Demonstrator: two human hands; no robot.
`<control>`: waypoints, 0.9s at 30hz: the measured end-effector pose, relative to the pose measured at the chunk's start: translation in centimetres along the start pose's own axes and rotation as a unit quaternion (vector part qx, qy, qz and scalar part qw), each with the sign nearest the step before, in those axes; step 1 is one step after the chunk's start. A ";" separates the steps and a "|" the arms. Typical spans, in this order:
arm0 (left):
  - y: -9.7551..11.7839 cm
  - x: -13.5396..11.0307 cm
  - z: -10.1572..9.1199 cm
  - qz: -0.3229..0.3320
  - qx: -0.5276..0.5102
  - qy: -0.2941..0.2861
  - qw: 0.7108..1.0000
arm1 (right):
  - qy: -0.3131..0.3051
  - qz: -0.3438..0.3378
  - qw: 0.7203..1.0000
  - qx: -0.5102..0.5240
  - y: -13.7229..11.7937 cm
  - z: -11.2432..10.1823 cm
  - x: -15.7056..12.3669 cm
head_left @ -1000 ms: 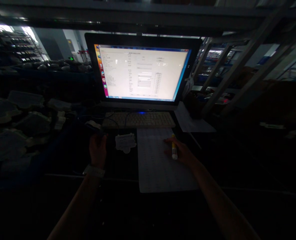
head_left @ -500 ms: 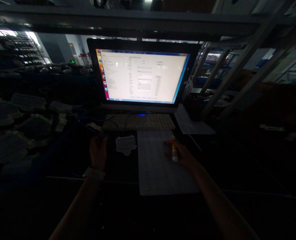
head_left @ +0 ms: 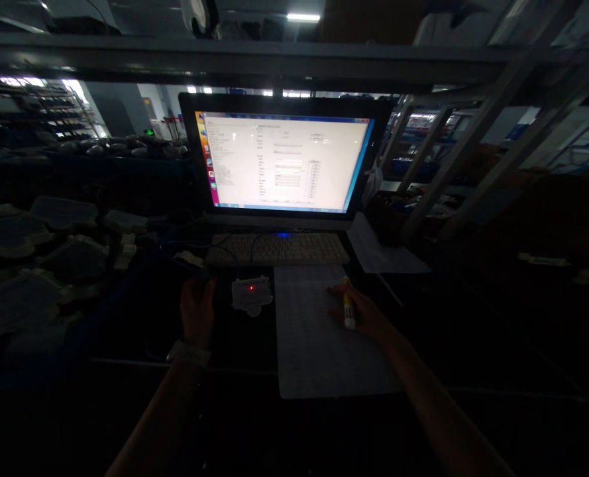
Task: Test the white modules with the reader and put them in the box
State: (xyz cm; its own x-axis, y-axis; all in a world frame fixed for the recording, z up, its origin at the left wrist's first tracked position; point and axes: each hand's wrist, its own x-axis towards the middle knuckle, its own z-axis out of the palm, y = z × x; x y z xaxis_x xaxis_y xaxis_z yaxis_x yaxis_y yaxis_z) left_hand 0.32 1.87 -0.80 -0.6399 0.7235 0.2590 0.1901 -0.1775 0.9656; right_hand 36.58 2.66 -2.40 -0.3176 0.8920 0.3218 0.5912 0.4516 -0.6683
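A yellow-and-white marker (head_left: 348,311) is gripped in my right hand (head_left: 366,315), over a printed sheet of paper (head_left: 314,364). Left of the sheet lies a small pale plastic module (head_left: 252,298) with a red light glowing on it and a cable running from its top. My left hand (head_left: 197,308), banded at the wrist, is beside the module, thumb and fingers drawn together. Something dark is at its fingertips, too dim to make out.
Behind the paper are a pale keyboard (head_left: 279,249) and a lit monitor (head_left: 284,165). Several pale plastic housings (head_left: 73,258) are piled at left. More paper (head_left: 386,248) and a thin stick-like item (head_left: 391,290) lie at right. A metal frame (head_left: 438,159) stands behind.
The red light on the module has come on. The whole view has shifted slightly, with the scene sitting lower. Both hands keep nearly the same place and hold.
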 end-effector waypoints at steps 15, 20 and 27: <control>0.6 -0.3 0.0 0.013 -0.013 -0.010 1.000 | 0.007 -0.001 1.000 0.003 0.5 0.2 0.0; 0.1 -0.1 0.0 0.016 -0.019 -0.006 1.000 | -0.006 0.010 1.000 0.011 0.2 0.1 0.1; -0.3 0.0 -0.2 0.015 -0.001 -0.005 1.000 | -0.020 0.007 0.999 -0.042 -0.4 -0.2 0.2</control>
State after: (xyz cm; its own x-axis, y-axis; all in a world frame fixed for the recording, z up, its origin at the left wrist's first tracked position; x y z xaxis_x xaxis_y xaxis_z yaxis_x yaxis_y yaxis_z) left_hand 0.15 1.82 -1.04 -0.6269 0.7239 0.2881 0.2086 -0.2003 0.9573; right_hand 36.41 2.66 -1.94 -0.3368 0.8974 0.2850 0.6555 0.4408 -0.6133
